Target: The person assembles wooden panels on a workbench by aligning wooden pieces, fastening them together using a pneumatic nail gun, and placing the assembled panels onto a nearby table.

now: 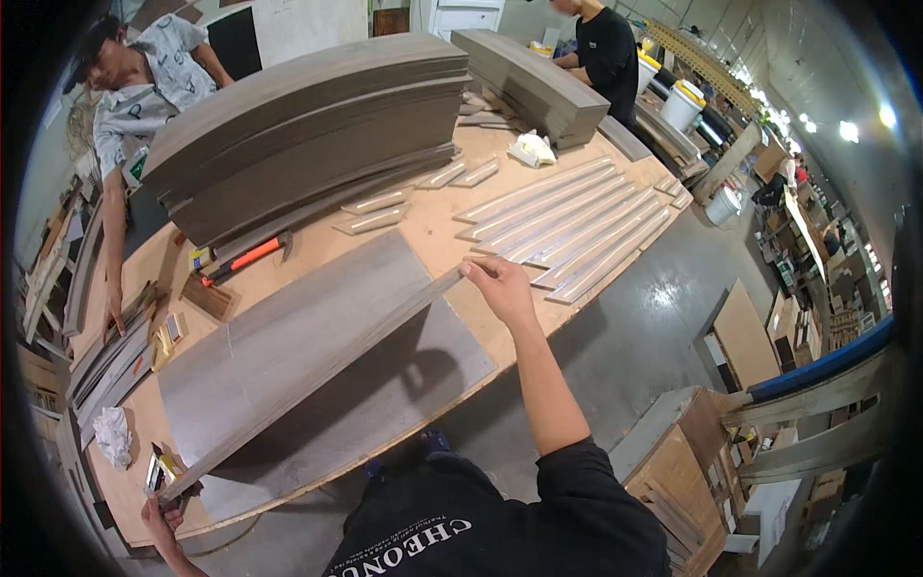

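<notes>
I hold the long, straight grey-brown piece (317,386) by both ends, its narrow, faintly lined edge turned up toward me. It slants from near left to far right across a flat grey panel (465,354); whether a wider face joins its far side, I cannot tell.

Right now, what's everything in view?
board: one, brownish, over the panel
panel: one, grey, flat on table
stacks: two, brownish, table's far side
strips: several, pale, table's right
slats: several, dark, table's left
hammer: one, orange and black, before left stack
wads: two, white, left and far side
table: one, tan, centre
tubs: at least two, white, right background
people: at least two, pale and black shirts, around table
left fingers: one set, bare, board's left end
right fingers: one set, bare, board's right end
</notes>
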`<act>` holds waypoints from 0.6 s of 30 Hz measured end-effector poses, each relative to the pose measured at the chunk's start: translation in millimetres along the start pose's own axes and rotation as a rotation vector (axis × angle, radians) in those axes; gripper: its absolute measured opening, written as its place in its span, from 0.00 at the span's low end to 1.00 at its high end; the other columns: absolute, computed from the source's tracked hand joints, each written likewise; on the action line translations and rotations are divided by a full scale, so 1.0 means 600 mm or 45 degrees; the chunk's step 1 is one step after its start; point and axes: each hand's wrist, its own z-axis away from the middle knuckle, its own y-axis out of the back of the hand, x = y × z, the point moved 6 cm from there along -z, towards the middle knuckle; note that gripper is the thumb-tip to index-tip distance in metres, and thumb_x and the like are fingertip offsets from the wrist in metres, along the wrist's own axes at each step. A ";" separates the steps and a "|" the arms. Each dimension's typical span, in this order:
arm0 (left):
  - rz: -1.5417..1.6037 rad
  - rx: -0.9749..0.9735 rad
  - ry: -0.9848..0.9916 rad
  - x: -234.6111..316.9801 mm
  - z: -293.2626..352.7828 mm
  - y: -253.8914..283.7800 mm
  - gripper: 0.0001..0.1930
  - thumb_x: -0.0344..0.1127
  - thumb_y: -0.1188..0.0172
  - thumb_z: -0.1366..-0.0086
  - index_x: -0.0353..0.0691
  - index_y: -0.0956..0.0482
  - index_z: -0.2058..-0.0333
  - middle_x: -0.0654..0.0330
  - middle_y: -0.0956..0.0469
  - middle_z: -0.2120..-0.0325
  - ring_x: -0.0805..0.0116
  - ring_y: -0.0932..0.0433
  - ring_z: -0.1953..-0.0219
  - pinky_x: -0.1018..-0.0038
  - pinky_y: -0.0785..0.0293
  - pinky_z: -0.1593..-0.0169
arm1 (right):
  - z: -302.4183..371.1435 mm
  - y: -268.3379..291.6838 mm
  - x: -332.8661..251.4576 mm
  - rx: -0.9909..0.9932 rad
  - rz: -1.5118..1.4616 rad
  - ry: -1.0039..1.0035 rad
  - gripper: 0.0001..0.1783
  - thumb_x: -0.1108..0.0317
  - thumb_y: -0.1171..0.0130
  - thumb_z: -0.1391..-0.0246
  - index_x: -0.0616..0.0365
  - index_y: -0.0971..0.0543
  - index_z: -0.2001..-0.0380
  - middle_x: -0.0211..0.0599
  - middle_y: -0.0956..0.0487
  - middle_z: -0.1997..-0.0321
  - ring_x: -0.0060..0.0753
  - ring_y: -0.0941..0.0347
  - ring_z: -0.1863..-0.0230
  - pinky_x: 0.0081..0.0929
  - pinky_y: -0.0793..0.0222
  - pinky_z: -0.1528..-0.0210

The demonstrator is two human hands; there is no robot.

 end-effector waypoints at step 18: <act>0.395 0.043 -0.177 -0.063 -0.151 -0.134 0.21 0.37 0.45 0.34 0.34 0.32 0.46 0.62 0.27 0.61 0.75 0.31 0.61 0.79 0.34 0.57 | -0.063 -0.137 0.086 0.109 -0.671 -0.058 0.16 0.65 0.38 0.48 0.64 0.20 0.58 0.34 0.18 0.64 0.24 0.24 0.63 0.21 0.30 0.58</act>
